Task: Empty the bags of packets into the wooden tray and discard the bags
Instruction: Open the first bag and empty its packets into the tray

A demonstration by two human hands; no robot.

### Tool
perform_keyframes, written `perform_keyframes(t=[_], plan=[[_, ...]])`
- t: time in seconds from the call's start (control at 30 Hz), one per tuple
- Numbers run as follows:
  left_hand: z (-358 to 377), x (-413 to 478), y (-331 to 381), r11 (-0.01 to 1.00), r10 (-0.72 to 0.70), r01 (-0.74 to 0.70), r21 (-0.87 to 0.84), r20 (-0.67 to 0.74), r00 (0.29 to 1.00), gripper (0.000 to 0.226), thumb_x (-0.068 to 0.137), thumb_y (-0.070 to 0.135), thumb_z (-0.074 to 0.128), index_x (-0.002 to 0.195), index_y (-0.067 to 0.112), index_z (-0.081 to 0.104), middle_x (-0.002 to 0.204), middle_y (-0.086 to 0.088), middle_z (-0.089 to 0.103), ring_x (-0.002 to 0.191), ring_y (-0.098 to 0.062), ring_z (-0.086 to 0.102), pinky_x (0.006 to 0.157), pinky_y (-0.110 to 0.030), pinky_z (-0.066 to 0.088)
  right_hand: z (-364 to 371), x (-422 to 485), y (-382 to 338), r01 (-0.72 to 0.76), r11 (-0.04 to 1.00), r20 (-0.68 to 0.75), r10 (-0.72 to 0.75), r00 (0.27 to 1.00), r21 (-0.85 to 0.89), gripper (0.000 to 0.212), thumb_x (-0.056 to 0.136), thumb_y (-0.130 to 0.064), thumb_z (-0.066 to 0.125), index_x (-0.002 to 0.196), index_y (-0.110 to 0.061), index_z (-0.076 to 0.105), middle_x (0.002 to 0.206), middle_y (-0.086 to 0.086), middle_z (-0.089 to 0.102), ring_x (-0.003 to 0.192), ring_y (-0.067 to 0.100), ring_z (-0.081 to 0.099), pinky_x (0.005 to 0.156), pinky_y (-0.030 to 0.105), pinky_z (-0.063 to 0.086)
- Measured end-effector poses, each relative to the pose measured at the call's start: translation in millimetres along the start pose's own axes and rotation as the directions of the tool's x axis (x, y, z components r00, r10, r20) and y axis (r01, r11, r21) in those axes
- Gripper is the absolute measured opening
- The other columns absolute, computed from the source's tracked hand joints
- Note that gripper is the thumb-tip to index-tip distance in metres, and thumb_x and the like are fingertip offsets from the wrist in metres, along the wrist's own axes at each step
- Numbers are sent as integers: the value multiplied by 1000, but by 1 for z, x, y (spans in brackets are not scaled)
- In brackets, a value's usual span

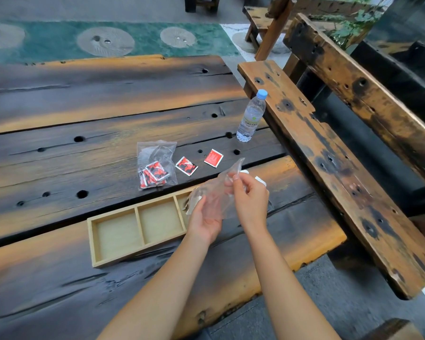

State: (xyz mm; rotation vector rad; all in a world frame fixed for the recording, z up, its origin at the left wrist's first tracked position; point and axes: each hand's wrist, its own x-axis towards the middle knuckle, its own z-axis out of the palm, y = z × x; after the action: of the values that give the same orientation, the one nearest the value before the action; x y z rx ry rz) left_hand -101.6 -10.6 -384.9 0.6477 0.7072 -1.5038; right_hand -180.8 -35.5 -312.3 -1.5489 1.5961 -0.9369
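A clear plastic bag [220, 192] is held up between both hands, just above the right end of the wooden tray [118, 235]. My right hand [249, 200] pinches its upper part; my left hand [205, 218] supports it from below, palm up. The tray has three compartments; the two visible ones hold nothing, and the third is hidden behind the bag and my left hand. A second clear bag [156, 165] with several red packets inside lies flat beyond the tray. Two loose red packets [187, 166] [214, 158] lie to its right on the table.
A water bottle [252, 116] stands upright at the table's right edge. A wooden bench [341, 153] with a backrest runs along the right side. The dark plank table [84, 114] has holes and grooves. Something white [260, 180] peeks out behind my right hand.
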Motion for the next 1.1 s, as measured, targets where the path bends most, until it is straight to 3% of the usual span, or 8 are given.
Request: perform_keyframes(t=[0.17,0.37,0.47,0.67,0.83,0.93,1.03,1.1], plan=[[5,-12,14,999,-10,10,35,-11,1000,17,93,11,52,86,-1,61,58,-13,71,48,-20,70,55,-27,57,1,1,-7,18,1000,11,-19,1000,21,29,90,-24,50,72,-40,66,70,-8,73,66,9,71,75,48,57],[15,-23,17,991,-132,131,29,23,991,16,93,13,54,95,-2,59,61,-17,71,48,-23,70,41,-28,55,-1,10,-18,46,998,-1,-46,999,48,21,89,-23,51,79,-23,70,66,-4,72,65,12,71,78,46,56],[26,-29,12,985,-142,139,106,24,990,19,93,15,54,87,-1,62,60,-14,72,48,-21,69,43,-26,56,-6,17,-27,84,995,-33,-83,996,49,20,86,-27,51,74,-24,67,65,-4,72,64,18,70,72,41,55],[57,-43,32,986,-139,125,106,138,981,27,94,15,52,79,-1,68,64,-12,73,52,-19,71,49,-25,56,-8,31,-41,149,987,-156,-138,978,63,27,90,-30,52,73,-11,62,60,-6,70,43,1,43,51,24,31],[72,-50,62,966,-44,-12,259,211,977,21,92,16,54,91,2,70,85,-12,75,66,-19,73,57,-26,59,2,41,-50,169,966,-181,-133,974,198,30,88,-27,53,69,-4,59,53,-9,63,52,-2,58,53,20,40],[73,-50,91,927,114,-195,320,256,960,19,91,10,53,108,5,61,101,-11,70,75,-19,72,56,-26,59,15,46,-44,135,954,-119,-106,987,267,35,91,-20,57,58,-11,50,44,-14,47,46,-4,47,49,15,32],[71,-50,128,951,175,-250,185,346,922,27,89,8,43,115,7,51,97,-13,65,85,-21,66,82,-35,57,38,46,-33,-7,944,40,-6,999,329,24,91,-18,60,69,-10,63,53,-14,55,50,-1,47,53,18,39],[71,-52,151,934,227,-303,187,343,911,22,89,8,40,107,10,54,95,-12,63,87,-22,63,80,-37,57,58,42,-27,-129,925,135,86,987,358,14,89,-18,63,78,-14,69,61,-11,64,54,-1,56,51,17,46]])
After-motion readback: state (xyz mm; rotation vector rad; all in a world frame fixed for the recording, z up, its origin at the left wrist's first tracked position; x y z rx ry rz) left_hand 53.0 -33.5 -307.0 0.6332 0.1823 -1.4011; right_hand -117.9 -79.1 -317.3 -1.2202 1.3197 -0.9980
